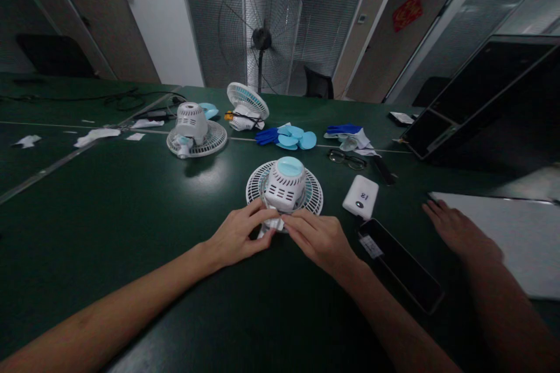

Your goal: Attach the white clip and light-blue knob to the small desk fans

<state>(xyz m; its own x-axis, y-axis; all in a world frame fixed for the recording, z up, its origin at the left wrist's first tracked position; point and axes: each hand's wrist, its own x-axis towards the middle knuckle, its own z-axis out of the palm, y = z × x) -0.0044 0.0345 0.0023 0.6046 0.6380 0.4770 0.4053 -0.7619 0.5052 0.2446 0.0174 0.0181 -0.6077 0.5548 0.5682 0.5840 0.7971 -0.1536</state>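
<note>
A small white fan lies face down on its round grille in front of me, a light-blue round cap on top of its motor housing. At its near side is a small white part, perhaps the fan's neck. My left hand pinches this part, with the index finger above and the thumb below. From the other side, my right hand has its fingertips closed on the same part. The fingers hide much of it, and I cannot tell whether anything smaller is held there.
Behind stand another face-down fan, a tilted fan, light-blue fan blades and blue-white gloves. To the right lie glasses, a white power bank, a phone and another person's hand beside a white board.
</note>
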